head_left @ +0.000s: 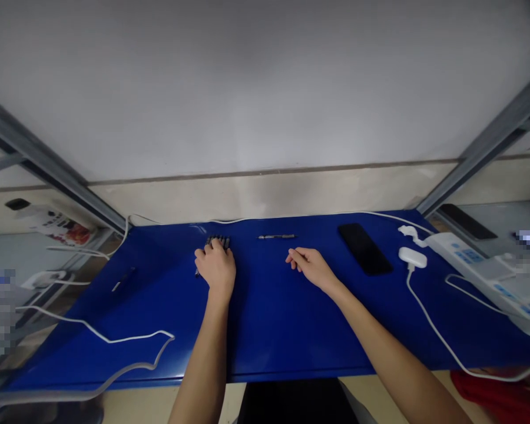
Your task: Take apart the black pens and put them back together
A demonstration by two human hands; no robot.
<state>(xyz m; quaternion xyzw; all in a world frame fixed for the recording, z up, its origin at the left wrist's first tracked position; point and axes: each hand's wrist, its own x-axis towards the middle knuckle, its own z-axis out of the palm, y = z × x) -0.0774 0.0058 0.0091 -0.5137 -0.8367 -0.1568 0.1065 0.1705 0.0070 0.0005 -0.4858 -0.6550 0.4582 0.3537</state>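
Observation:
My left hand (216, 268) rests palm down over a small dark object with a ridged top (224, 240), on the blue table (265, 306). Its fingers curl onto that object, and most of it is hidden beneath them. To the right, my right hand (307, 264) is closed with the fingers curled in and the thumb against them; whatever may be between the fingertips is too small to make out. A pen (277, 237) lies flat on the table beyond and between both hands. Right of my right hand lies a black phone (364, 249).
A second pen (123, 279) lies at the left. White cables (136, 337) cross the left side. At the right are a white earbud case (412, 257) on a cable and a white power strip (481, 271). A bottle (55, 224) stands beyond the left frame bar.

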